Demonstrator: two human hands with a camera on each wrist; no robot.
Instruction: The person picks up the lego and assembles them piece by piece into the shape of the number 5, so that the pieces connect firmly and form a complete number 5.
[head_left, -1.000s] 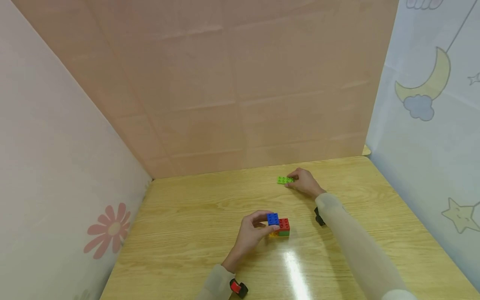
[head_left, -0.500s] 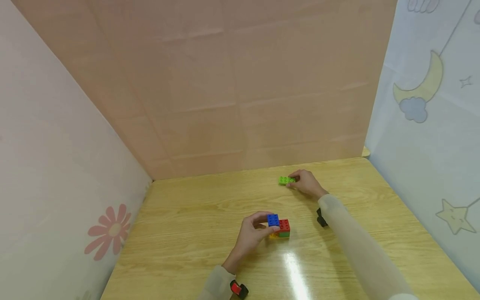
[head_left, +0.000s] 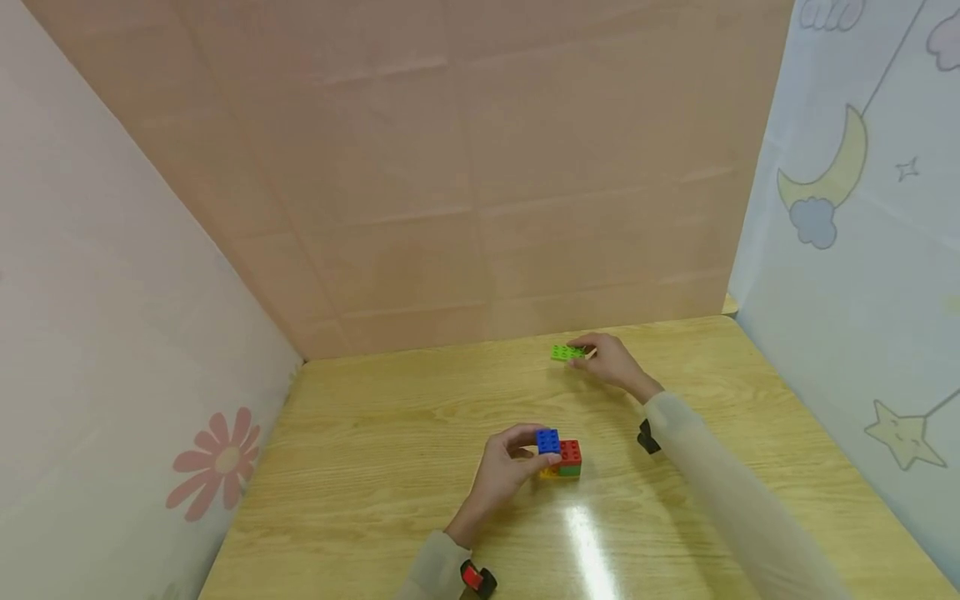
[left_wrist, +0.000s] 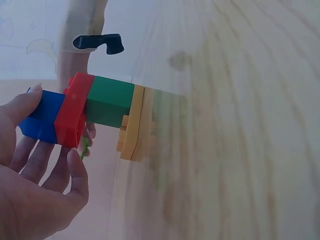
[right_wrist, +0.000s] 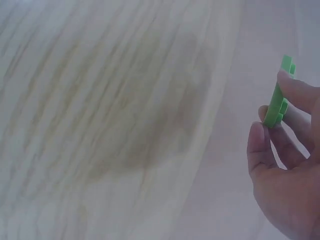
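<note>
A stack of toy building bricks stands on the table. In the left wrist view it runs from a flat yellow-orange brick [left_wrist: 132, 125] through a green brick [left_wrist: 110, 102] and a red brick [left_wrist: 74, 111] to a blue brick [left_wrist: 44, 116] on top. My left hand [head_left: 501, 471] grips the blue brick between thumb and fingers. Farther back, my right hand [head_left: 611, 362] pinches one end of a flat light green brick [head_left: 566, 352], its studs facing up in the head view. The right wrist view has this light green brick [right_wrist: 278, 97] held clear of the wood, with a shadow below.
The wooden table [head_left: 390, 433] reaches back to an upright brown panel [head_left: 465, 208]. Pale patterned walls stand on the left [head_left: 135, 275] and right [head_left: 847, 317]. Table surface surrounds the stack.
My right hand has raised the flat light green brick slightly and moved it a little toward the back. The left hand and the stack have stayed in place.
</note>
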